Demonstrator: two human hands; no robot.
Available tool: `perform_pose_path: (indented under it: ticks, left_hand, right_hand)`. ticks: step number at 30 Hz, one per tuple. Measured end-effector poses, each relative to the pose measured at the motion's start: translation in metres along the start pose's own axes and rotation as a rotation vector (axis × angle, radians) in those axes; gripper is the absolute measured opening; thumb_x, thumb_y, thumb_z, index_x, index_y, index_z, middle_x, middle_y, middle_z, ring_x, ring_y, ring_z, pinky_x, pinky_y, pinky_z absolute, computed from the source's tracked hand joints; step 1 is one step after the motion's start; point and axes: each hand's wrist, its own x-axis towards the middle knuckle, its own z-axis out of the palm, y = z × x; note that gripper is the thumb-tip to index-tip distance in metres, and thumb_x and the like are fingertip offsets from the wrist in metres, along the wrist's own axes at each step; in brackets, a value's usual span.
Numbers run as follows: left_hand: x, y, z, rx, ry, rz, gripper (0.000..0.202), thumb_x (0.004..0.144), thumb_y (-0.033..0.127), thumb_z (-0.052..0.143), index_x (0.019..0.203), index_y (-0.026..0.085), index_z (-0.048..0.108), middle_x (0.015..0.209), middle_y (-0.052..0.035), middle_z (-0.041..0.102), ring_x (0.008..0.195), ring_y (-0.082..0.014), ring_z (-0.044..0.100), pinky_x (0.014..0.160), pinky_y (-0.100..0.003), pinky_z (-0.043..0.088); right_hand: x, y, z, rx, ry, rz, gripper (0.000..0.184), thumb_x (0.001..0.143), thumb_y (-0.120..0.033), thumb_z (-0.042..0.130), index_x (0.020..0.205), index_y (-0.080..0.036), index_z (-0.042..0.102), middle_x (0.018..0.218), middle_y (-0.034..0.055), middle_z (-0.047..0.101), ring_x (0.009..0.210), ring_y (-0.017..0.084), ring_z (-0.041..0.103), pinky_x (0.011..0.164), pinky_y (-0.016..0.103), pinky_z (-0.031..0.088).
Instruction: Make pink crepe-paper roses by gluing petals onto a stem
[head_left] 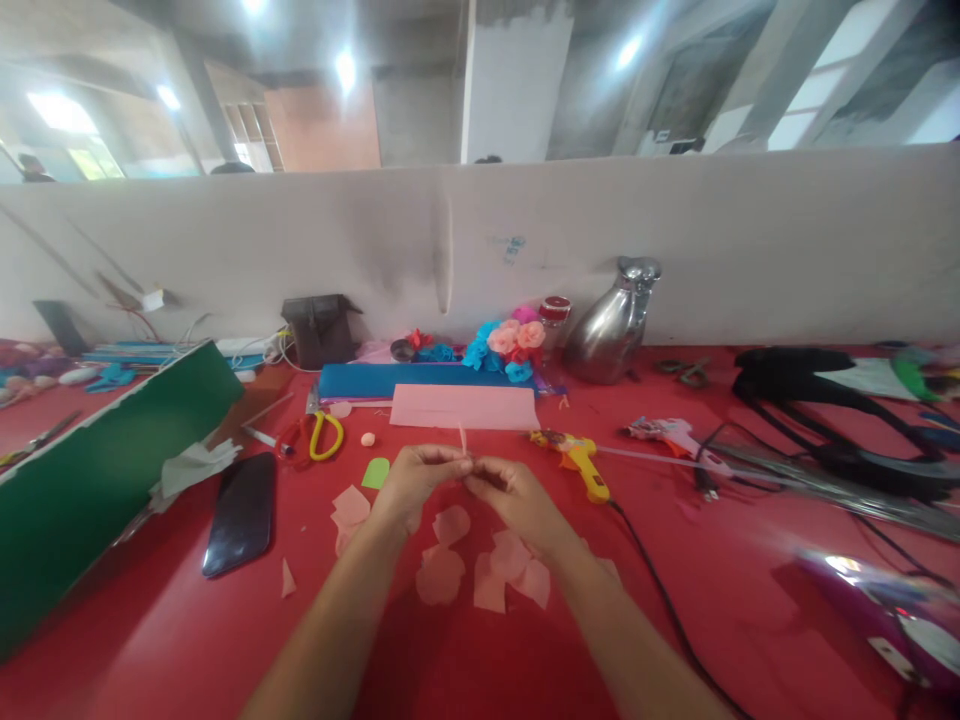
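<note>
At six o'clock from my hands, petals (440, 577) lie on the table (420, 670) between my forearms, probably for easy reach. My left hand (412, 487) and right hand (519, 497) meet, fingertips pinched on an upright pink strip (462, 437), likely for fine control. The yellow glue gun (583, 464) rests at three o'clock, presumably handy; flowers (516, 340) sit farther, at one o'clock, seemingly out of the way.
</note>
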Motion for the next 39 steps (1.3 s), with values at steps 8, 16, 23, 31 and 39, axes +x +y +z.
perform_pose_path:
  ticks: [8, 16, 23, 31, 39]
  left_hand:
    - [0.006, 0.001, -0.008, -0.142, 0.146, 0.075, 0.017, 0.055, 0.025, 0.076, 0.061, 0.015, 0.063, 0.064, -0.0016, 0.063, 0.064, -0.0105, 0.055, 0.068, -0.024, 0.040]
    - [0.015, -0.001, -0.022, -0.240, 0.198, 0.089, 0.023, 0.050, 0.027, 0.079, 0.061, 0.014, 0.062, 0.062, -0.0001, 0.062, 0.062, -0.0096, 0.056, 0.068, -0.024, 0.042]
    - [0.023, -0.011, -0.032, -0.091, 0.219, 0.079, 0.020, 0.056, 0.026, 0.075, 0.066, 0.014, 0.063, 0.063, -0.0005, 0.062, 0.063, -0.0090, 0.055, 0.064, -0.023, 0.039]
    - [0.013, -0.006, -0.019, -0.021, -0.012, 0.104, 0.020, 0.064, 0.028, 0.069, 0.071, 0.017, 0.054, 0.066, 0.0023, 0.054, 0.066, -0.0109, 0.056, 0.068, -0.026, 0.042]
    - [0.011, -0.006, -0.017, 0.081, -0.031, 0.118, 0.017, 0.066, 0.028, 0.067, 0.071, 0.018, 0.054, 0.063, 0.0039, 0.049, 0.058, -0.0070, 0.047, 0.060, -0.021, 0.038]
  right_hand:
    - [0.002, 0.004, 0.001, -0.183, 0.034, 0.021, 0.018, 0.078, -0.031, 0.053, 0.070, -0.017, 0.061, 0.067, -0.0009, 0.061, 0.066, 0.014, 0.054, 0.063, 0.026, 0.041]
    - [0.005, 0.019, -0.010, -0.416, 0.153, 0.053, 0.017, 0.077, -0.029, 0.051, 0.066, -0.017, 0.059, 0.063, 0.0013, 0.062, 0.061, 0.015, 0.054, 0.059, 0.025, 0.039]
    - [0.003, 0.012, -0.026, -0.472, 0.204, 0.116, 0.031, 0.080, -0.042, 0.047, 0.063, -0.018, 0.058, 0.047, -0.0019, 0.051, 0.048, 0.012, 0.048, 0.050, 0.024, 0.035]
    - [-0.003, 0.008, -0.052, -0.638, -0.197, 0.183, 0.010, 0.066, -0.017, 0.061, 0.070, -0.021, 0.070, 0.073, 0.0020, 0.070, 0.068, 0.017, 0.061, 0.063, 0.026, 0.042]
    - [-0.012, 0.011, -0.049, -0.738, -0.478, 0.090, 0.018, 0.057, -0.013, 0.066, 0.073, -0.022, 0.070, 0.076, 0.0021, 0.067, 0.072, 0.018, 0.059, 0.059, 0.025, 0.040]
